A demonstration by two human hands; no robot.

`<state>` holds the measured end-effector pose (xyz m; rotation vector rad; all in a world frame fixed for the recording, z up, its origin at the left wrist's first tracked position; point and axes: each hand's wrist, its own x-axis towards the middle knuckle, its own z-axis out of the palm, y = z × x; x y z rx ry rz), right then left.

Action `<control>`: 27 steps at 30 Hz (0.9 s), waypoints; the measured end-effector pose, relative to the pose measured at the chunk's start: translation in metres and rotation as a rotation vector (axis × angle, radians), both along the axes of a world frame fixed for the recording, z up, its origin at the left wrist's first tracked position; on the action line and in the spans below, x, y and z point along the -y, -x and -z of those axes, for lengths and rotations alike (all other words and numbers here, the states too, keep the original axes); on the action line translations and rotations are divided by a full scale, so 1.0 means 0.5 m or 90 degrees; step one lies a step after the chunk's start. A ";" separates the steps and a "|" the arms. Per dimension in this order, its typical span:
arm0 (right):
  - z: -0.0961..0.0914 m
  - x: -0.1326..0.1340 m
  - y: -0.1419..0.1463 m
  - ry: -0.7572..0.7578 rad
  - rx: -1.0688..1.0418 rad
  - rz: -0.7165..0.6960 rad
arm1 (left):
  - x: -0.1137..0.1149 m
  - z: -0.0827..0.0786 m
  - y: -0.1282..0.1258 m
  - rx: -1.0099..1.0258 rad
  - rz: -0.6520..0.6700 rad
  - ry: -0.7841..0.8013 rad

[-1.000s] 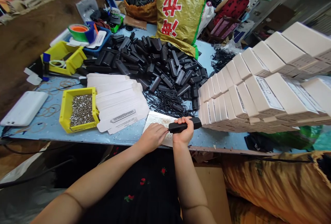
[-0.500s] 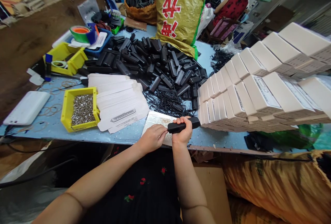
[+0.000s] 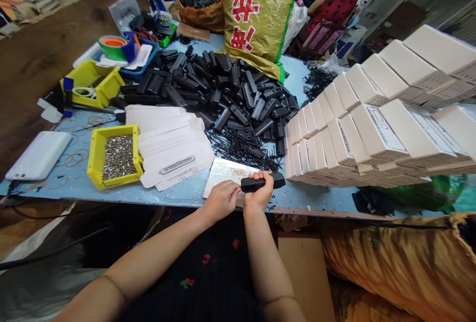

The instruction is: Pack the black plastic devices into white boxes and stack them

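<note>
Clenching black case [image 3: 248,184] over white board [image 3: 224,172], right hand [image 3: 262,193] barely shifts, step seemingly unfinished; left hand [image 3: 222,199] adjoining, hold unclear.

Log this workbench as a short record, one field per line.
Right hand: holds a black handle-shaped piece
Right hand's location: over a pale flat board
Held piece
Left hand: fingertips at the held piece's end; grip unclear
Left side: yellow bin of small metal parts, flat white cartons
Right side: stacked white boxes
Beyond hands: black parts pile, gold sack
</note>
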<state>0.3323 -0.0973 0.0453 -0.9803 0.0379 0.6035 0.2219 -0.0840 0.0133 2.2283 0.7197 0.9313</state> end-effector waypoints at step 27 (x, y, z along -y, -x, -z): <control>0.113 0.044 -0.068 0.096 0.286 -0.096 | -0.036 0.093 0.077 -0.175 0.150 -0.022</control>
